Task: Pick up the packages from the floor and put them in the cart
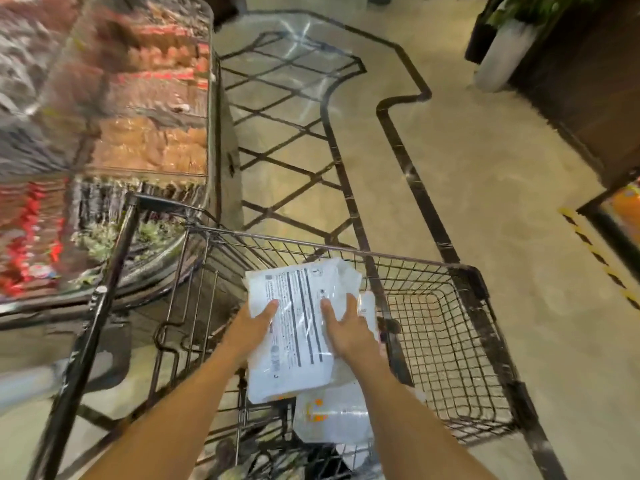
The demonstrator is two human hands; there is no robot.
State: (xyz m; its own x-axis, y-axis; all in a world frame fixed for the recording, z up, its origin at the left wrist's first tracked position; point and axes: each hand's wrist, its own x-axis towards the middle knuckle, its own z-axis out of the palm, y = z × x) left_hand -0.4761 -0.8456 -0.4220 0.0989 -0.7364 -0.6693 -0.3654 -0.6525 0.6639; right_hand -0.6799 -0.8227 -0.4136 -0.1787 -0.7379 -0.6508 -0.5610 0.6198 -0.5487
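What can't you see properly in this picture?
- Head view: the printing on the white package is too small and glossy to read.
- The left hand and right hand hide its side edges.
- The display case goods are motion-blurred.
- The cart bottom is cut off by the lower edge.

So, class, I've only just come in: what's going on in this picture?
A person holds a white package with both hands, the left hand at its left edge and the right hand on its right side, over a black wire cart. Another white package already lies in the cart below. To the left is a blurred food display.
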